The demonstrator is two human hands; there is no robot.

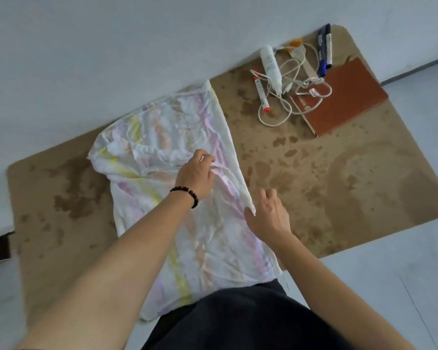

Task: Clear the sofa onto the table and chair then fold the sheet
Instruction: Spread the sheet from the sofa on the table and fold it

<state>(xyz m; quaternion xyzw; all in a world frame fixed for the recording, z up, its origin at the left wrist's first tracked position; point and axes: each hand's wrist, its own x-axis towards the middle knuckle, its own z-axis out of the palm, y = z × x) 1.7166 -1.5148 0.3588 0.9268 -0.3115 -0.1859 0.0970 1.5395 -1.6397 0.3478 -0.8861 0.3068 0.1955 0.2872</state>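
Note:
A white sheet (162, 152) with pale pink, yellow and orange streaks lies crumpled and partly folded across the left half of a tan, stained table (339, 188). Its near end hangs over the table's front edge against my dark clothing. My left hand (195, 175), with a dark bead bracelet at the wrist, pinches a fold of the sheet near its right side. My right hand (268, 215) holds the sheet's right edge between thumb and fingers, just below the left hand.
At the table's far right lie a brown notebook (344, 97), a white tube (271, 66), a red-tipped marker (261, 93), dark blue markers (324, 49) and a tangled white cord (288, 97). A pale wall runs behind the table. A dark object (1, 246) sits at the left edge.

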